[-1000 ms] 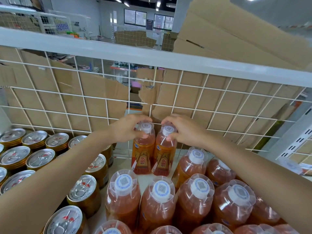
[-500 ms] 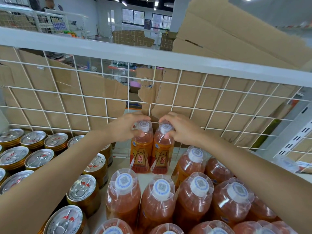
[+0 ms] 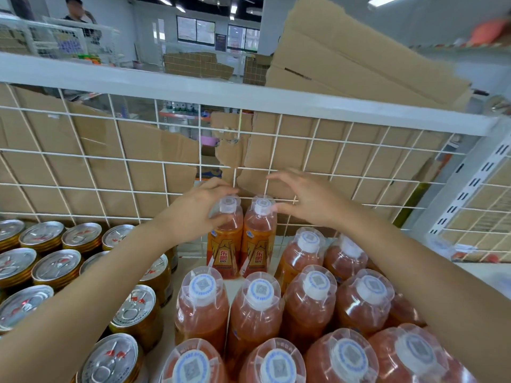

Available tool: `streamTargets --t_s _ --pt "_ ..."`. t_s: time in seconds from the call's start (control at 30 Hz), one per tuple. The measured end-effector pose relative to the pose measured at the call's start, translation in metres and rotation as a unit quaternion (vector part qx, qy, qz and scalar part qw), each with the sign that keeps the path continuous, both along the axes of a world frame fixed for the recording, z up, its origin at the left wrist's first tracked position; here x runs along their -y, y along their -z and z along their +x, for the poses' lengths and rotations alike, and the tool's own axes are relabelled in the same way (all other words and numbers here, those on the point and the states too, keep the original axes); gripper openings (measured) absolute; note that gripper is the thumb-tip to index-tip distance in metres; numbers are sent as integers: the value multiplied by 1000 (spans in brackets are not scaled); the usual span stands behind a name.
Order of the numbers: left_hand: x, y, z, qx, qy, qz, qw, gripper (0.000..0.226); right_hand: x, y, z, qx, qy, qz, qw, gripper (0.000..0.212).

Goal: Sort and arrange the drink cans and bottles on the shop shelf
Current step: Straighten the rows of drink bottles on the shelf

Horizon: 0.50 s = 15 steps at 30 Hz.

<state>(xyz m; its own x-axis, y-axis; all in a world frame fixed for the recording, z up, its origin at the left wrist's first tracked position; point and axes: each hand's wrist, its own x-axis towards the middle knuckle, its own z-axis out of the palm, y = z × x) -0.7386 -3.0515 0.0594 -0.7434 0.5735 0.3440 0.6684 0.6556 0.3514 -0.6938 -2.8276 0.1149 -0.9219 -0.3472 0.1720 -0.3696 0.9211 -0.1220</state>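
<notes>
Position: left bottle [image 3: 225,244] and right bottle [image 3: 258,244] stood upright and touching at the rear of the shelf [image 3: 481,275], close before the wire mesh [image 3: 138,167], long axes vertical. Left hand [image 3: 193,217] lay cupped about the left cap; whether its grip held could not be told. Right hand [image 3: 304,201] showed a wide grip, fingers spread, thumb just beside the right cap. Each hand was nearer its own bottle

You see two hands, left hand [image 3: 193,214] and right hand [image 3: 307,200], at least twelve orange bottles [image 3: 257,313] and about eleven gold cans [image 3: 56,268].
</notes>
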Motion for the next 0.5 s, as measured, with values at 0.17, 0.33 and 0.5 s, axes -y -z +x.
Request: streamTargets --t_s 0.17,0.33,0.5 --pt "3 -12 23 -52 33 36 997 46 -35 -15 72 -104 86 -26 991 52" --pt "3 -16 48 -75 40 46 995 62 -62 2 134 -172 156 -32 972 55" --pt "-2 -20 69 -101 77 37 991 58 -72 16 173 -209 185 -26 960 47"
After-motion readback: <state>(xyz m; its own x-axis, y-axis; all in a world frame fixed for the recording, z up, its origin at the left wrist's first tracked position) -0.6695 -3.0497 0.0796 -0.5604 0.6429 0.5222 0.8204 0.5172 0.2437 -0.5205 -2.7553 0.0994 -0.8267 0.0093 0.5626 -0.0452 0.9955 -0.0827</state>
